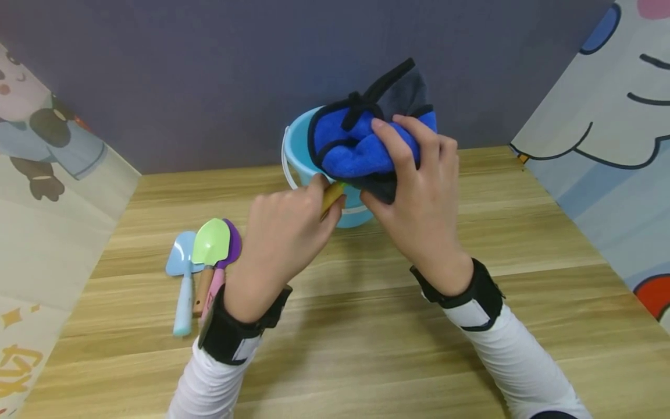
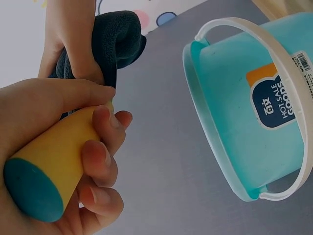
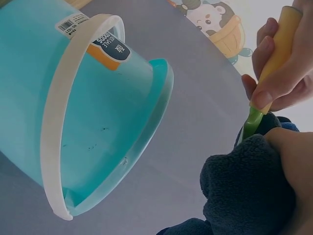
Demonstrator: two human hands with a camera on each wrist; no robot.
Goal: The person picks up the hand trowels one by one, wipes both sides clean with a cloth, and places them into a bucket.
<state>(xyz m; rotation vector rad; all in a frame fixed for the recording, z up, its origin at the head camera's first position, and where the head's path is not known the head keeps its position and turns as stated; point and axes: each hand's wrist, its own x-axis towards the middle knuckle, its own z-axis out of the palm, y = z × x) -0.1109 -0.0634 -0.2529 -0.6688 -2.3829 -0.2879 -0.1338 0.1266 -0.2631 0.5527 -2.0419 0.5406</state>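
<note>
My left hand (image 1: 285,233) grips the yellow handle (image 2: 63,142) of a toy shovel, with a teal end cap showing in the left wrist view. The shovel's green neck (image 3: 253,122) runs into a folded cloth (image 1: 361,154), which hides most of the blade. Blue on one side and dark grey on the other, the cloth has black edging and a black loop. My right hand (image 1: 424,186) holds the cloth bunched around the blade, fingers over the top and thumb below. In the head view both hands overlap a light blue bucket (image 1: 356,218) behind and below them.
On the table's left lie several toy shovels in a loose pile: a blue one (image 1: 183,291), a green one (image 1: 211,241) and a purple one (image 1: 235,241). The bucket's white handle (image 3: 54,112) hangs down. A grey wall (image 1: 220,87) rises behind the wooden table (image 1: 366,349).
</note>
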